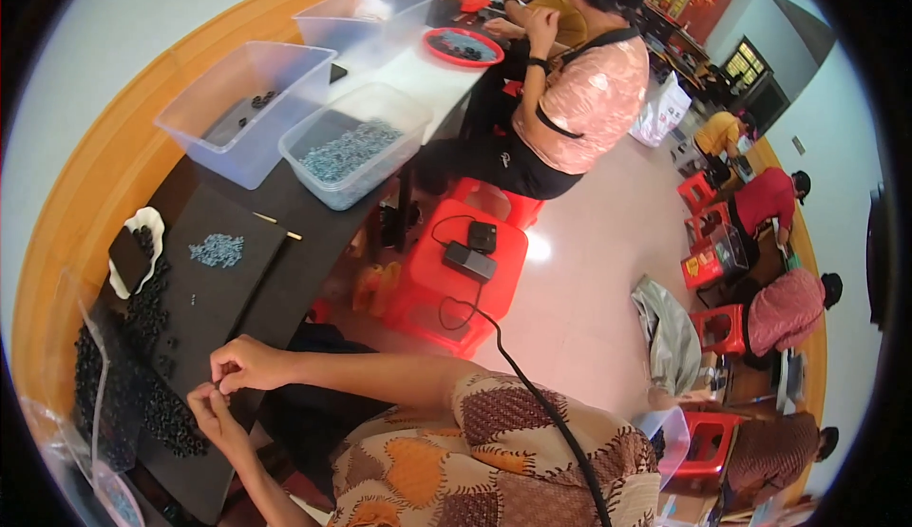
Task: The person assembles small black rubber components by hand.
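whatever your fingers point(220, 386) pinch is too small to tell. the black pile point(142, 337) on the counter point(313, 232) blurs into one mass, and the clear bag point(57, 432) runs off the lower-left rim.

Clear plastic bins point(249, 109) on tabletop point(313, 232): four. Red round trays point(463, 47): two. Red stools point(461, 275): six or so (far ones small, count unsure). White shell-shaped dish point(142, 228): one. Thin stick point(276, 226): one. Heaps of small parts: one grey-blue point(217, 249), one black point(142, 337). Black boxes on nearest stool point(472, 251): two. Co-workers seated: seven visible.
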{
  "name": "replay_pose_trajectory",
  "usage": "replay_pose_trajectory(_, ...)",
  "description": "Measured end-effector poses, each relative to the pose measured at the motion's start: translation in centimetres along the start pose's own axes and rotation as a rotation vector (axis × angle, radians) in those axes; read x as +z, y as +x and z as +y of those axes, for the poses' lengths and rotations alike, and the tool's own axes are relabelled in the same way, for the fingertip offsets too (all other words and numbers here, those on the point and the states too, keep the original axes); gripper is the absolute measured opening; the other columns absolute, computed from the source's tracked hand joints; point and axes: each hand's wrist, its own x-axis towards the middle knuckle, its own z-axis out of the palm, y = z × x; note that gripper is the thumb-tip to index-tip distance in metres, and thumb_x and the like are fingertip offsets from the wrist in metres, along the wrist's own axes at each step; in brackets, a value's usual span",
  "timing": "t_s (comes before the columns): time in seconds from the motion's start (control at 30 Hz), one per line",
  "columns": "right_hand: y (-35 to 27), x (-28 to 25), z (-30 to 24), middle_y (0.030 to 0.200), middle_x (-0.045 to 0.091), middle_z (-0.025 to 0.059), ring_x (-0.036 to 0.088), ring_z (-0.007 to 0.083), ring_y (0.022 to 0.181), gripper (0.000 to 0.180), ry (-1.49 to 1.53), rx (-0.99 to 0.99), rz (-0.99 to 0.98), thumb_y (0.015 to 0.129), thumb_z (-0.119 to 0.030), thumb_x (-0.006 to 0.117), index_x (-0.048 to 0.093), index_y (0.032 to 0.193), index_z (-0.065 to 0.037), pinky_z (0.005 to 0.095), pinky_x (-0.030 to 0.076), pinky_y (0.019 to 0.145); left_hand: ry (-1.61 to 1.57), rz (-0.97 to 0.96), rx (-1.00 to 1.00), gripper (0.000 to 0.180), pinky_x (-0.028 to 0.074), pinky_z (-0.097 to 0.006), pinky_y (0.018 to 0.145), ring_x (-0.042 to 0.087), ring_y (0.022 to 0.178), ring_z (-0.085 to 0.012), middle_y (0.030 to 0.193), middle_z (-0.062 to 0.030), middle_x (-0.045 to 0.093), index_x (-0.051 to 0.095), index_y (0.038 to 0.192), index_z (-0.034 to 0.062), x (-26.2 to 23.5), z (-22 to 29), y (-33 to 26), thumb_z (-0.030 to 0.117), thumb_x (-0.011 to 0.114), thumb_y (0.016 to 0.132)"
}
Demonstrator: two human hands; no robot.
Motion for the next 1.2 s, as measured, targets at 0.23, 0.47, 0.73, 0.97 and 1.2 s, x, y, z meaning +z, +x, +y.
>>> replay_pose_trajectory(0.23, 0.1, -0.1, -0.1, 0.072, 0.067, 0.0097, 0.065, 0.0141, 0.066, 0.012, -0.08, -0.057, 0.066, 0.073, -0.002, 0.071, 0.062, 0.078, 0.003, 0.029, 0.049, 0.059, -0.026, -0.018, -0.007, 0.011, 0.038, -0.023, 0.074, 0.043, 0.079, -0.008, 0.09, -0.0001, 0.048, 0.05, 0.098, 0.0037, 0.0, -0.1, 0.6, 0.014, 0.049, 0.102)
replay_pose_trajectory(0.47, 0.4, 0.7, 2.4, 0.069, 0.066, 0.0128, 0.066, 0.0181, 0.062, 0.017, -0.192, -0.235, 0.097, 0.069, -0.002, 0.075, 0.063, 0.079, 0.003, 0.0313, 0.049, 0.055, -0.021, -0.016, -0.081, 0.01, 0.039, -0.022, 0.072, 0.044, 0.079, -0.0076, 0.093, -0.0009, 0.051, 0.05, 0.097, 0.0041, -0.9, -1.1, 0.2, 0.013, 0.05, 0.101)
replay_pose_trajectory(0.73, 0.6, 1.0, 2.8, 0.071, 0.061, 0.0136, 0.063, 0.029, 0.067, 0.017, -0.157, -0.229, 0.075, 0.066, -0.005, 0.073, 0.06, 0.076, 0.001, 0.0371, 0.046, 0.057, -0.061, -0.03, -0.127, 0.015, 0.04, -0.025, 0.075, 0.045, 0.082, -0.0088, 0.092, -0.0011, 0.049, 0.051, 0.101, 0.0044, -1.1, -1.5, 0.6, 0.019, 0.049, 0.104)
replay_pose_trajectory(0.97, 0.7, 0.9, 2.6, 0.069, 0.063, 0.0128, 0.063, 0.0245, 0.062, 0.018, -0.211, -0.317, 0.139, 0.062, -0.003, 0.075, 0.064, 0.076, 0.002, 0.0358, 0.047, 0.055, -0.008, -0.02, -0.173, 0.02, 0.039, -0.026, 0.075, 0.043, 0.081, -0.0098, 0.09, -0.0012, 0.046, 0.05, 0.102, 0.0037, -0.5, -0.2, 1.1, 0.022, 0.046, 0.106)
replay_pose_trajectory(1.2, 0.6, 0.9, 2.3, 0.071, 0.062, 0.0134, 0.062, 0.0267, 0.064, 0.019, -0.204, -0.322, 0.137, 0.061, -0.002, 0.075, 0.064, 0.076, 0.003, 0.037, 0.047, 0.056, -0.035, -0.034, -0.192, 0.018, 0.038, -0.026, 0.075, 0.042, 0.08, -0.0088, 0.09, -0.0007, 0.045, 0.049, 0.1, 0.004, -0.7, -0.2, 1.2, 0.021, 0.046, 0.105)
